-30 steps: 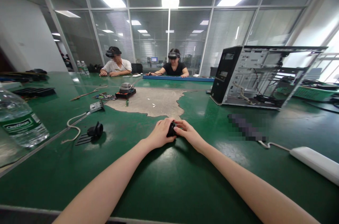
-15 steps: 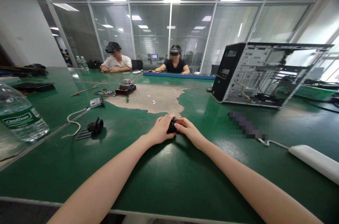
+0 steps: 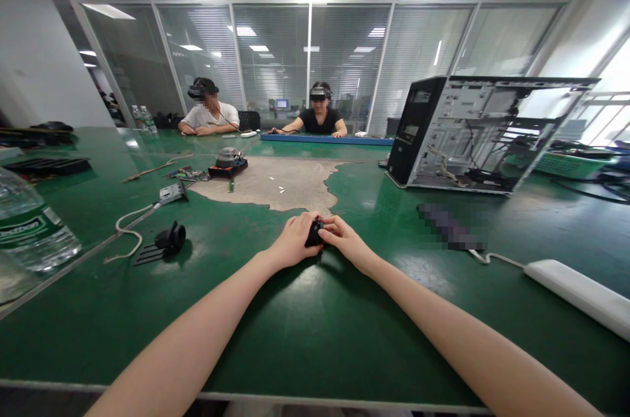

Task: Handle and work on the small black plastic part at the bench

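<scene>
A small black rounded part (image 3: 314, 234) is between my two hands, just above or on the green table; its exact kind is not clear. My left hand (image 3: 295, 238) wraps round its left side, with the fingers over the far side and the thumb near the front. From the right, my right hand (image 3: 343, 238) closes its thumb and fingertips on the same part. Much of the part is hidden by the fingers. To the left of my hands lies another black plastic piece (image 3: 170, 240) with a round end and long thin prongs.
At the right stands an open computer case (image 3: 408, 134), with a white power strip (image 3: 575, 289) in front. A water bottle (image 3: 34, 226) is at the left. A metal piece with a cable (image 3: 172, 192) and a dark device (image 3: 228, 163) lie further back. Two people sit opposite.
The view has turned slightly right, so the table things appear a little further left. Both hands keep hold of the black part, with the fingers shifted only slightly.
</scene>
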`<action>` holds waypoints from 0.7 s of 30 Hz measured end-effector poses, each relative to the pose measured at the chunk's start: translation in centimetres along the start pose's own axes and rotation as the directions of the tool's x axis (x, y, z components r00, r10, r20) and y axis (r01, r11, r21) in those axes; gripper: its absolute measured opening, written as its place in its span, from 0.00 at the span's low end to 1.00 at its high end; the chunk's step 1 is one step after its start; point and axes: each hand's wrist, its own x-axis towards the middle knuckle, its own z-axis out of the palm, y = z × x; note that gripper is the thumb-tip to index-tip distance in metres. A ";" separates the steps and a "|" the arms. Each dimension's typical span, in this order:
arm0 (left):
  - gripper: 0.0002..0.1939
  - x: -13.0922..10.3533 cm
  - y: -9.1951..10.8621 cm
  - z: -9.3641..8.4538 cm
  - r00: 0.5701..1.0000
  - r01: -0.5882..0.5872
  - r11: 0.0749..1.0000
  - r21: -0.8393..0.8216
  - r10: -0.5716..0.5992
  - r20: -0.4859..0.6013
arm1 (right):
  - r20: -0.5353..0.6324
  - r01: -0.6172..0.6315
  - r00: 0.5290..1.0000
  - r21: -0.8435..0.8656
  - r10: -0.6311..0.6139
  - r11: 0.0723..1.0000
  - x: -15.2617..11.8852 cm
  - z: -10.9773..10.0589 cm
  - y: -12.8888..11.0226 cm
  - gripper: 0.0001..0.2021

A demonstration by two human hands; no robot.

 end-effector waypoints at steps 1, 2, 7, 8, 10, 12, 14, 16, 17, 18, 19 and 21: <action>0.31 0.0 0.0 0.0 1.000 -0.001 1.000 0.001 0.001 0.001 | -0.001 0.003 1.000 -0.006 -0.003 1.000 0.0 0.0 0.0 0.14; 0.32 0.0 0.0 0.0 1.000 0.001 1.000 0.001 -0.001 0.000 | -0.002 0.006 1.000 -0.013 -0.006 1.000 0.1 -0.1 0.1 0.14; 0.30 0.1 0.1 0.0 1.000 0.000 1.000 0.002 0.000 0.001 | 0.007 0.025 1.000 -0.046 -0.025 0.999 0.1 -0.2 0.3 0.14; 0.30 0.1 0.1 0.0 1.000 -0.002 1.000 0.004 0.002 -0.001 | 0.006 0.027 1.000 -0.052 -0.027 0.998 0.1 -0.2 0.3 0.15; 0.30 0.1 0.1 0.0 1.000 -0.004 1.000 0.010 0.004 -0.005 | 0.000 0.027 1.000 -0.063 -0.027 0.998 0.1 -0.2 0.4 0.15; 0.30 0.1 0.1 0.0 1.000 -0.002 1.000 0.014 0.002 -0.005 | -0.001 0.024 1.000 -0.064 -0.024 0.998 0.1 -0.2 0.3 0.15; 0.31 0.1 0.0 0.1 1.000 0.003 1.000 0.015 -0.002 -0.002 | 0.004 0.023 1.000 -0.057 -0.023 0.998 0.1 -0.2 0.2 0.15; 0.32 0.1 0.0 0.1 1.000 0.003 1.000 0.013 -0.003 0.000 | 0.006 0.021 1.000 -0.053 -0.021 0.998 0.0 -0.2 0.1 0.15; 0.32 0.1 0.0 0.0 1.000 0.001 1.000 0.012 -0.001 0.000 | 0.005 0.020 1.000 -0.052 -0.020 0.998 0.0 -0.1 0.1 0.15; 0.32 0.1 0.0 0.0 1.000 0.000 1.000 0.011 0.000 0.000 | 0.004 0.018 1.000 -0.052 -0.018 0.999 0.0 -0.1 0.1 0.15; 0.32 0.0 0.0 0.0 1.000 -0.001 1.000 0.011 0.001 -0.001 | 0.003 0.016 1.000 -0.049 -0.016 0.999 0.0 -0.1 0.0 0.15; 0.31 0.0 0.0 0.0 1.000 0.001 1.000 0.011 -0.001 -0.001 | 0.004 0.010 1.000 -0.034 -0.010 0.999 -0.1 0.0 0.0 0.14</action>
